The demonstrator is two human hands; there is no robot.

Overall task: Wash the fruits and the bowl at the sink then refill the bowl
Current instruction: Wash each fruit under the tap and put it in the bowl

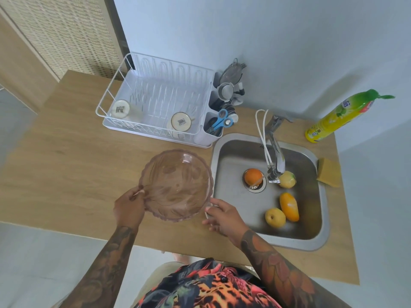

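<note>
A clear pinkish glass bowl (175, 185) is held over the wooden counter, just left of the sink, with nothing in it. My left hand (129, 207) grips its left rim, thumb over the edge. My right hand (222, 218) holds the bowl's lower right rim with curled fingers. In the steel sink (315, 238) lie an orange (253, 176) on the drain, a yellow-green fruit (287, 179) under the tap, an orange-yellow mango (289, 206) and a yellow pear-like fruit (275, 217).
A white dish rack (115, 85) with two upturned cups stands behind the bowl; its utensil caddy holds blue scissors (221, 121). The faucet (274, 147) reaches over the sink. A yellow dish soap bottle (340, 116) and a sponge (329, 172) sit to the sink's right.
</note>
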